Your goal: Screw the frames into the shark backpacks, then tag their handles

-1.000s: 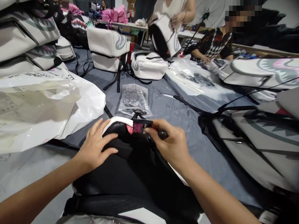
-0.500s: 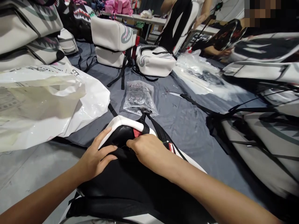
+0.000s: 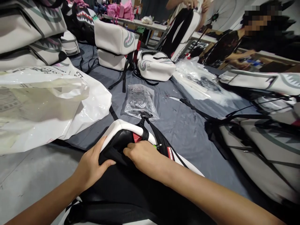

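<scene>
A black and white backpack [image 3: 110, 184] lies in front of me, its black padded side facing up. My left hand [image 3: 93, 161] grips its white rounded rim, fingers over the outer side and thumb on the black inner side. Beside it my right hand [image 3: 142, 154] is closed in a fist against the black fabric near the top edge. A small green tool [image 3: 157, 146] with a metal tip pokes out behind that fist; the rest is hidden. Just past the rim, a black strap and buckle touch a clear plastic bag [image 3: 140, 98].
White plastic sheeting [image 3: 93, 100] covers the left side. Stacked white backpacks [image 3: 114, 36] stand farther back, and another backpack [image 3: 253, 150] lies at right. Crumpled clear wrap [image 3: 199, 78] lies beyond. One person's hands hold a backpack upright at the back; another person [image 3: 222, 47] is at far right.
My left fingers have closed further round the rim, the thumb moving down. My right fist has shifted slightly left, showing more of the green tool. The person at right has moved back from the bags.
</scene>
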`<state>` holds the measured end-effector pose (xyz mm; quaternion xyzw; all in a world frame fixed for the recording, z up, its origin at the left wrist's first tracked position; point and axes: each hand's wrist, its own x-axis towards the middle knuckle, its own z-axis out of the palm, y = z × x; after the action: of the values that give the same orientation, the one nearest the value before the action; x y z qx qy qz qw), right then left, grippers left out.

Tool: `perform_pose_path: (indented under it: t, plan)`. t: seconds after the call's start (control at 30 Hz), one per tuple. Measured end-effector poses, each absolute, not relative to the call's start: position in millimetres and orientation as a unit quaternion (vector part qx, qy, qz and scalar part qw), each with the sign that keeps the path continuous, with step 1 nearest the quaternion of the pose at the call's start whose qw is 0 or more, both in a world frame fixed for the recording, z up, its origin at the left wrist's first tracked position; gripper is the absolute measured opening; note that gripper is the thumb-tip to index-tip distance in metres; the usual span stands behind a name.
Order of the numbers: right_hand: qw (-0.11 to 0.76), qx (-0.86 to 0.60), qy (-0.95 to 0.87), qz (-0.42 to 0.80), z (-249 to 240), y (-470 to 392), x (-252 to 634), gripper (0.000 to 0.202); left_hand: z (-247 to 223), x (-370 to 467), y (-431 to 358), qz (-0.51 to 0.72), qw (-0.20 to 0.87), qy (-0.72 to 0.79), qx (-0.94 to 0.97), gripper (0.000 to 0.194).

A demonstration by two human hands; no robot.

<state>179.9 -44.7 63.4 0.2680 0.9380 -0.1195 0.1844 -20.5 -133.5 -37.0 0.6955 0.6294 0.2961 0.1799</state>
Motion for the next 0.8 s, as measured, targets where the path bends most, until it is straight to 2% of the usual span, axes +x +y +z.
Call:
perform_pose_path:
  t: [0.17, 0.27, 0.4, 0.47, 0.53, 0.7, 0.8]
  plan:
    - [0.178, 0.286, 0.934, -0.120, 65, -47, 180, 0.025, -39, -22, -133, 0.304, 0.170, 0.620, 0.703, 0.072]
    - [0.134, 0.330, 0.928, -0.109, 68, -49, 179, 0.026, -40, -23, -131, 0.293, 0.168, 0.616, 0.711, 0.073]
    - [0.032, 0.331, 0.918, -0.215, 59, -41, 165, 0.017, -43, -26, -128, 0.282, 0.167, 0.615, 0.717, 0.072]
    - [0.003, 0.324, 0.902, -0.284, 51, -33, 156, 0.016, -46, -29, -127, 0.288, 0.161, 0.617, 0.715, 0.072]
    - [-0.002, 0.322, 0.899, -0.296, 47, -28, 149, 0.019, -48, -30, -125, 0.299, 0.158, 0.615, 0.713, 0.070]
    - [0.027, 0.282, 0.949, -0.141, 62, -34, 152, 0.016, -46, -29, -121, 0.309, 0.182, 0.617, 0.701, 0.063]
    - [0.109, 0.237, 0.964, -0.051, 72, -43, 169, 0.023, -41, -27, -121, 0.299, 0.200, 0.628, 0.690, 0.061]
